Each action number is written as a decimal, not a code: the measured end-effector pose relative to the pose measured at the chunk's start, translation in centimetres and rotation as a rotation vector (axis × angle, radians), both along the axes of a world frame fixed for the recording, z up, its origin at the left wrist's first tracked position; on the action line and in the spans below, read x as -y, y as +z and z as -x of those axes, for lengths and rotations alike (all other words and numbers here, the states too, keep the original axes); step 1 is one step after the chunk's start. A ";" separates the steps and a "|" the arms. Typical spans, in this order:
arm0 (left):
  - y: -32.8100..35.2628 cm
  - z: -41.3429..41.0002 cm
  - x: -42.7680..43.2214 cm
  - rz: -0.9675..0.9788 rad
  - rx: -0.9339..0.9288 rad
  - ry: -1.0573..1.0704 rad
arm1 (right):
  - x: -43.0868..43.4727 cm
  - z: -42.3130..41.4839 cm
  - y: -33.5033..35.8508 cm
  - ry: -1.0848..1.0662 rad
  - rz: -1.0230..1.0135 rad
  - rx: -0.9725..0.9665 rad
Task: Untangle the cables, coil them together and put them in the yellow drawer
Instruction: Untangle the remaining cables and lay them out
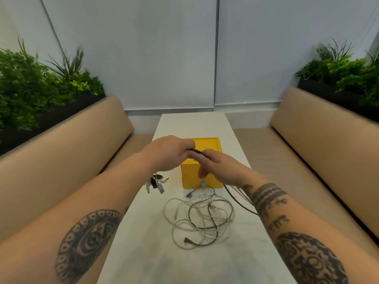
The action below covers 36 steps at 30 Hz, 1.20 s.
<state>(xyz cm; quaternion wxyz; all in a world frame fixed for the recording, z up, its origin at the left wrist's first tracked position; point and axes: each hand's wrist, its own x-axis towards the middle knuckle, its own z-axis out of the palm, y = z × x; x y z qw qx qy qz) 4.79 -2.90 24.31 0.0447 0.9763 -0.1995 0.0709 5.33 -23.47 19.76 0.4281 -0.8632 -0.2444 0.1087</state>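
Yellow drawer box [191, 170] is closed; left hand [170, 152] and right hand [219, 163] grip a black cable [197, 151].

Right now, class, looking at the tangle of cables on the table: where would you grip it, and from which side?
Probably the dark plug end at the near edge of the tangle, pinched from above on the near side. It lies outside the loops, so it should draw out without tightening them.
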 end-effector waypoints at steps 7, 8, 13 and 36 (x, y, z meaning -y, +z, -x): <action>-0.3 2.9 -4.4 0.261 -0.273 0.054 | 0.7 0.9 2.6 0.032 0.186 0.142; -0.7 3.2 -5.0 0.257 -0.285 0.064 | 1.2 1.0 2.6 0.038 0.227 0.155; -1.9 3.8 -9.2 0.199 -0.224 0.093 | 5.1 1.9 1.1 -0.027 0.412 0.192; -19.8 13.8 -19.7 0.299 -0.432 0.313 | 14.5 10.1 -17.5 -0.201 0.730 0.132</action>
